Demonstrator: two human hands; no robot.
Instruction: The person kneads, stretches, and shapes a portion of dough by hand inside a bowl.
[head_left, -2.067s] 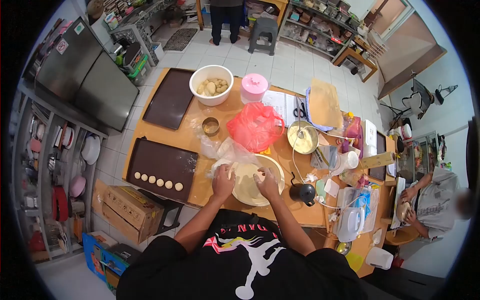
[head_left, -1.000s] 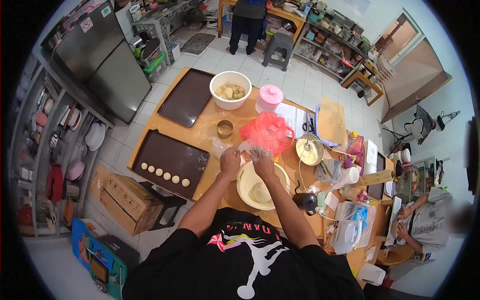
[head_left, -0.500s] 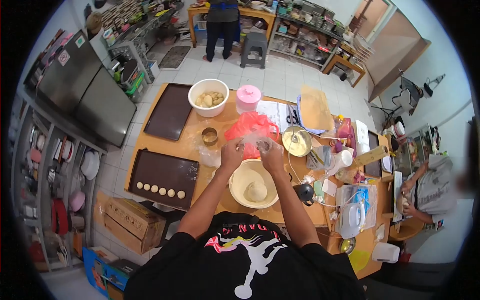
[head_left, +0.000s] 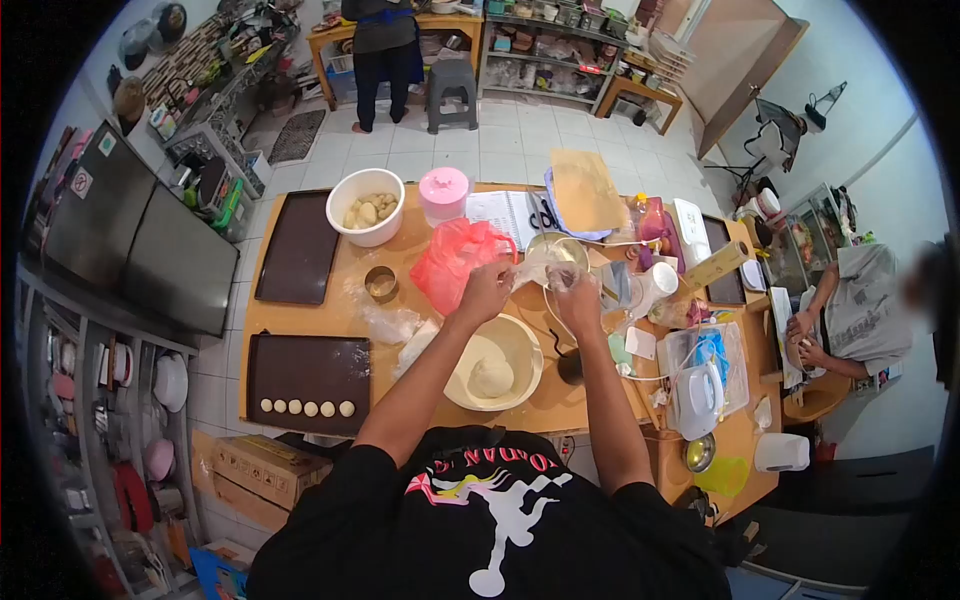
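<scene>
A thin clear plastic sheet or bag (head_left: pixel 530 270) stretches between my two hands, above the table. My left hand (head_left: pixel 486 290) grips its left end, fingers closed, beside the red plastic bag (head_left: pixel 455 262). Its other end is pinched in my right hand (head_left: pixel 574 294), in front of a bowl of pale cream mixture (head_left: pixel 556 250) that the plastic partly covers. Below and between my forearms, a ball of dough (head_left: pixel 491 377) lies in the large cream bowl (head_left: pixel 527 388).
A dark tray (head_left: pixel 305 368) with several small dough balls is at the left, another tray (head_left: pixel 297 247) behind it. A white bowl (head_left: pixel 366 207) holds dough pieces. A black kettle-like object (head_left: pixel 570 367) stands near my right forearm. Two other people are at work, one at right, one behind.
My hands have left the dough bowl and lifted the clear plastic, then moved apart and toward the cream mixture, stretching it. The camera view has turned.
</scene>
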